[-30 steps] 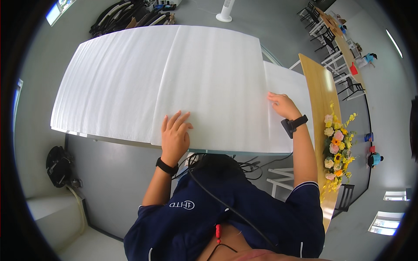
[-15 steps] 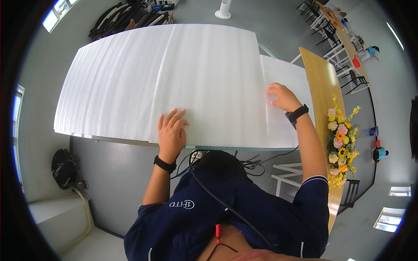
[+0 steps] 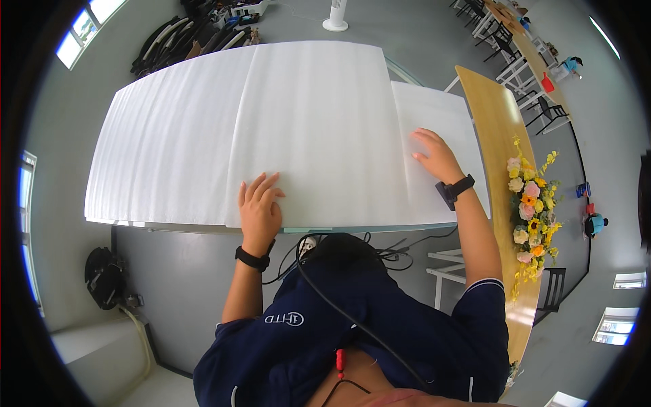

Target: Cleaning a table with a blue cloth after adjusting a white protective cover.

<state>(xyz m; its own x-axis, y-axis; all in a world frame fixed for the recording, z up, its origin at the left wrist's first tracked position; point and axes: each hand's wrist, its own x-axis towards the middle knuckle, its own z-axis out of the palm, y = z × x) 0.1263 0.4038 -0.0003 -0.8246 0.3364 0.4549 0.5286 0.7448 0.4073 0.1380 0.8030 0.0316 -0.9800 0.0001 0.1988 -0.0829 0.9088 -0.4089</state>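
White foam sheets cover the table in front of me. A wide middle sheet (image 3: 319,129) overlaps a left sheet (image 3: 163,149) and a smaller right sheet (image 3: 437,115). My left hand (image 3: 260,210) rests near the front edge, by the seam between the left and middle sheets, its fingers spread and holding nothing. Over the right sheet, close to its seam with the middle one, is my right hand (image 3: 437,156), fingers apart and slightly curled. I cannot tell whether its fingertips touch the foam. Each wrist wears a black band.
A wooden table (image 3: 491,115) adjoins on the right, bearing a flower arrangement (image 3: 532,210). Black cables (image 3: 393,256) hang below the front edge. A black bag (image 3: 105,278) lies on the floor at left. A white tower-shaped appliance (image 3: 336,17) stands beyond the table. People are far off at right.
The view has shifted slightly, so the table appears a little further left. My right hand's fingers are a bit more spread; my left hand stays by the same seam.
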